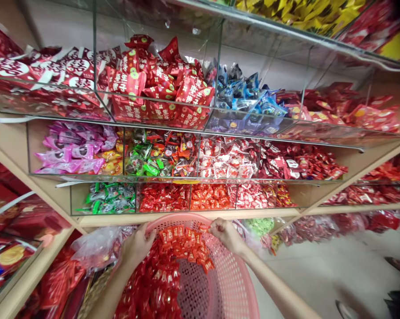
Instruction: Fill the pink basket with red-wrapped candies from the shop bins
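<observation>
A pink perforated basket (233,266) is tilted at the bottom centre, its far rim against the wooden edge of the lowest shelf. Inside it lie orange-red wrapped candies (183,241) near the far side and darker red wrapped candies (153,283) on the left. My left hand (138,243) grips the basket's left rim, fingers bent over the edge. On the right rim, my right hand (228,232) is closed round the edge, close to the orange-red candies. Just beyond the rim, a shelf compartment holds similar orange-red candies (210,197).
Glass-fronted shelves (166,177) with divided compartments of colourful wrapped candies rise ahead. Plastic bags (96,246) sit low on the left, near a side shelf (30,270). Pale floor (306,266) shows on the right, with a dark shoe-like shape at the edge.
</observation>
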A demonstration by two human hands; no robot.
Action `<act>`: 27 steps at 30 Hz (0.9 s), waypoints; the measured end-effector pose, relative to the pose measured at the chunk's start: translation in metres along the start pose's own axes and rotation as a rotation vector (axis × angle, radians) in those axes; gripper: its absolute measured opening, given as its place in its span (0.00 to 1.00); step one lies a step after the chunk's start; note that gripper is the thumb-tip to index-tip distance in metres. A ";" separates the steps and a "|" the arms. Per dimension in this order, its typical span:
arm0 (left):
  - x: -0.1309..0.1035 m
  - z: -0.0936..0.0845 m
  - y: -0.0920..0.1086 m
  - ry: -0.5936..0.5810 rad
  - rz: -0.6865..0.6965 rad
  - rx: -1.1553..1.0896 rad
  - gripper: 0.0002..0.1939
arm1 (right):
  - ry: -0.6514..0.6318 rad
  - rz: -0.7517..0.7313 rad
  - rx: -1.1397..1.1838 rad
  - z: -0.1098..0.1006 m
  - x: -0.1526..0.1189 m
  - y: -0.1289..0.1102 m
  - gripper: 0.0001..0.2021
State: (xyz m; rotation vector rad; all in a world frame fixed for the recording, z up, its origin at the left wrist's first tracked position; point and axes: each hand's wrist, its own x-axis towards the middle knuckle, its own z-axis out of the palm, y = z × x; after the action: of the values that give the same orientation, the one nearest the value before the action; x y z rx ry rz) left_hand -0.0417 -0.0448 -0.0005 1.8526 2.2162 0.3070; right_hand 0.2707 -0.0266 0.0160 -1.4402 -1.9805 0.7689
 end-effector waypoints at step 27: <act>-0.001 0.002 -0.003 0.010 0.011 -0.031 0.24 | -0.156 -0.161 -0.915 0.099 -0.006 -0.021 0.10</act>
State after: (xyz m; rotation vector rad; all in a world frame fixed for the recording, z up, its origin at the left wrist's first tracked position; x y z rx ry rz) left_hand -0.0433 -0.0463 -0.0031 1.8526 2.1955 0.3509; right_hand 0.1867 -0.0492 -0.0363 -1.6694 -2.6983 -0.1644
